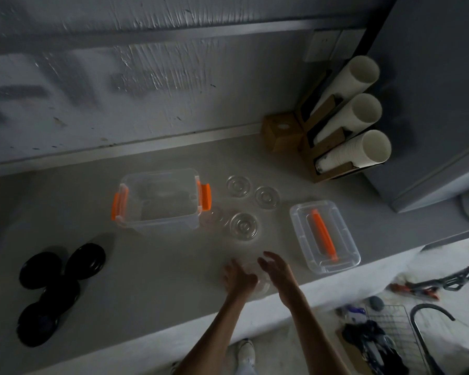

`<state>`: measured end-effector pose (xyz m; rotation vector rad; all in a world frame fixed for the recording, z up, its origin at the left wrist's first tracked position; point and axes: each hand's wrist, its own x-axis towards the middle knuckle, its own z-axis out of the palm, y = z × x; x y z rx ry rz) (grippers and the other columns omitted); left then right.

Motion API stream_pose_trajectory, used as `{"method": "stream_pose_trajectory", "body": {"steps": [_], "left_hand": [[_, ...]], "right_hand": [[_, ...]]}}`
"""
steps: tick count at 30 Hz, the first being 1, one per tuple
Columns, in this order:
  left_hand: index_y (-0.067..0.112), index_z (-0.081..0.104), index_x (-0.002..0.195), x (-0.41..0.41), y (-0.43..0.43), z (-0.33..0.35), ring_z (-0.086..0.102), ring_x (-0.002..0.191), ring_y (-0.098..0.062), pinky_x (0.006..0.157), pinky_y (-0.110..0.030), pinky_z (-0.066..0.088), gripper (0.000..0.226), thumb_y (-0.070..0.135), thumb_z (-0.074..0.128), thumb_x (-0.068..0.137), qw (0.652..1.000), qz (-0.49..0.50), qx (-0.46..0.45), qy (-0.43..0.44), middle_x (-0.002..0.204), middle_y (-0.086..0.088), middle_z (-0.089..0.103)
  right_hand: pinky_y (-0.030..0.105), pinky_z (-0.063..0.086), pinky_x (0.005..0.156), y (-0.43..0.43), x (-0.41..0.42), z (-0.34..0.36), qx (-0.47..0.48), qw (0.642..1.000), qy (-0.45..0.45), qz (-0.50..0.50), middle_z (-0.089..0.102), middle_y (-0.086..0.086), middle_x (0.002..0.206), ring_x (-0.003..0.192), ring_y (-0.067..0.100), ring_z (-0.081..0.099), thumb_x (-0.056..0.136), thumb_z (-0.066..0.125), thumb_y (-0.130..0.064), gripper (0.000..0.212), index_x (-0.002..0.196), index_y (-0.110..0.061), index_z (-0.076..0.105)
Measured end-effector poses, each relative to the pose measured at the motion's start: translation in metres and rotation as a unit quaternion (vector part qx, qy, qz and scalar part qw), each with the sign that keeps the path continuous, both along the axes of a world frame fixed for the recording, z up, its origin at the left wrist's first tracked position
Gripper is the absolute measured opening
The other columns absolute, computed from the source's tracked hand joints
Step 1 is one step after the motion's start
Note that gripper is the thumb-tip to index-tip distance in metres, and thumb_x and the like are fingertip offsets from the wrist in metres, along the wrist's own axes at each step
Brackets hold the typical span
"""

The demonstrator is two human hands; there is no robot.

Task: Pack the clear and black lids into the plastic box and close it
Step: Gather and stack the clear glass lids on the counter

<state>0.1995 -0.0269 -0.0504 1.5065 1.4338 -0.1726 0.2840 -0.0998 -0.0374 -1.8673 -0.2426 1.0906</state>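
The clear plastic box (pixel 136 209) with orange latches stands uncovered at the counter's middle. Its cover (pixel 344 239), which has an orange handle, lies flat to the right. Three clear lids (pixel 243 226) lie between them, and another shows faintly against the box's right wall. Several black lids (pixel 86 261) are clustered at the front left. Near the front edge my left hand (pixel 237 278) curls on the left rim of one more clear lid (pixel 260 285). My right hand (pixel 275 269) hovers just over its right side with fingers spread and relaxed.
A cardboard holder with three stacks of white paper cups (pixel 355 147) leans at the back right, beside a small brown box (pixel 280 131). A grey cabinet (pixel 431 104) stands at the far right. A wire basket (pixel 393 331) sits on the floor below the counter edge.
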Motion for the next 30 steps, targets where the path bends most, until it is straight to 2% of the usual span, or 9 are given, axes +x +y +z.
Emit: {"method": "stream_pose_trajectory", "body": {"steps": [2, 7, 9, 11, 14, 17, 20, 26, 30], "left_hand": [[0.014, 0.038, 0.138, -0.003, 0.002, 0.000, 0.039, 0.130, -0.029, 0.108, -0.033, 0.035, 0.068, 0.016, 0.071, 0.078, 0.999, 0.014, -0.001, -0.035, 0.141, -0.012, 0.037], [0.009, 0.049, 0.120, -0.027, 0.017, 0.012, 0.044, 0.108, -0.018, 0.080, -0.019, 0.048, 0.057, 0.001, 0.077, 0.070, 0.983, 0.002, 0.041, -0.177, 0.116, -0.002, 0.037], [0.006, 0.046, 0.121, -0.048, 0.026, 0.015, 0.050, 0.109, -0.016, 0.087, -0.021, 0.046, 0.062, 0.010, 0.081, 0.070, 0.965, -0.035, 0.098, -0.239, 0.118, -0.004, 0.045], [0.007, 0.044, 0.124, -0.074, 0.036, 0.016, 0.055, 0.111, -0.009, 0.091, -0.013, 0.045, 0.062, 0.027, 0.078, 0.077, 0.948, -0.053, 0.148, -0.278, 0.123, -0.009, 0.052], [0.008, 0.042, 0.133, -0.114, 0.051, 0.012, 0.052, 0.116, -0.009, 0.097, -0.004, 0.039, 0.060, 0.006, 0.072, 0.081, 0.935, -0.089, 0.233, -0.253, 0.127, -0.006, 0.048], [0.008, 0.045, 0.134, -0.150, 0.061, 0.001, 0.048, 0.121, -0.010, 0.105, -0.020, 0.044, 0.061, -0.004, 0.069, 0.079, 0.919, -0.128, 0.292, -0.233, 0.128, -0.009, 0.046], [0.014, 0.040, 0.139, -0.173, 0.062, -0.008, 0.043, 0.130, -0.014, 0.110, -0.035, 0.043, 0.066, -0.002, 0.067, 0.081, 0.933, -0.124, 0.258, -0.217, 0.138, -0.006, 0.041], [0.035, 0.019, 0.147, -0.189, 0.072, -0.020, 0.028, 0.143, -0.012, 0.115, -0.031, 0.033, 0.083, 0.052, 0.065, 0.080, 0.950, -0.107, 0.185, -0.225, 0.157, 0.001, 0.023], [0.043, 0.012, 0.144, -0.187, 0.077, -0.017, 0.021, 0.145, -0.006, 0.117, -0.019, 0.025, 0.084, 0.054, 0.065, 0.080, 0.941, -0.091, 0.184, -0.270, 0.158, 0.001, 0.019]], "right_hand": [[0.032, 0.046, 0.098, -0.004, -0.003, -0.003, 0.005, 1.000, -0.007, 0.015, 0.052, 0.008, 0.133, 0.121, 0.022, 0.052, 0.085, 0.074, -0.025, 0.059, 0.138, -0.015, 0.048], [0.029, 0.050, 0.093, -0.003, -0.013, -0.006, 0.059, 0.992, -0.092, 0.070, 0.052, 0.016, 0.131, 0.123, 0.033, 0.052, 0.077, 0.074, 0.006, 0.063, 0.129, -0.010, 0.042], [0.032, 0.048, 0.098, 0.007, -0.022, -0.006, 0.071, 0.978, -0.169, 0.104, 0.049, 0.009, 0.130, 0.121, 0.026, 0.050, 0.074, 0.079, -0.001, 0.067, 0.129, -0.010, 0.044], [0.018, 0.045, 0.099, 0.019, -0.040, -0.006, 0.086, 0.959, -0.228, 0.146, 0.040, -0.004, 0.132, 0.119, 0.007, 0.046, 0.076, 0.081, -0.013, 0.074, 0.138, -0.018, 0.041], [-0.001, 0.034, 0.100, 0.037, -0.077, -0.012, 0.131, 0.921, -0.305, 0.206, 0.029, -0.016, 0.131, 0.126, -0.013, 0.032, 0.081, 0.074, -0.011, 0.072, 0.142, -0.025, 0.038], [0.007, 0.032, 0.109, 0.047, -0.110, -0.022, 0.161, 0.904, -0.324, 0.227, 0.033, -0.011, 0.136, 0.131, -0.008, 0.032, 0.082, 0.069, -0.005, 0.067, 0.140, -0.023, 0.041], [0.014, 0.030, 0.114, 0.052, -0.136, -0.033, 0.165, 0.909, -0.307, 0.229, 0.036, -0.010, 0.139, 0.135, 0.001, 0.035, 0.082, 0.067, 0.001, 0.071, 0.142, -0.024, 0.039], [0.007, 0.019, 0.116, 0.062, -0.155, -0.041, 0.147, 0.933, -0.260, 0.202, 0.030, -0.001, 0.151, 0.143, -0.004, 0.022, 0.073, 0.055, 0.017, 0.090, 0.149, -0.021, 0.024], [0.019, 0.016, 0.121, 0.070, -0.158, -0.040, 0.160, 0.929, -0.266, 0.199, 0.024, 0.009, 0.158, 0.148, 0.015, 0.020, 0.071, 0.049, 0.022, 0.088, 0.151, -0.003, 0.021]]}}
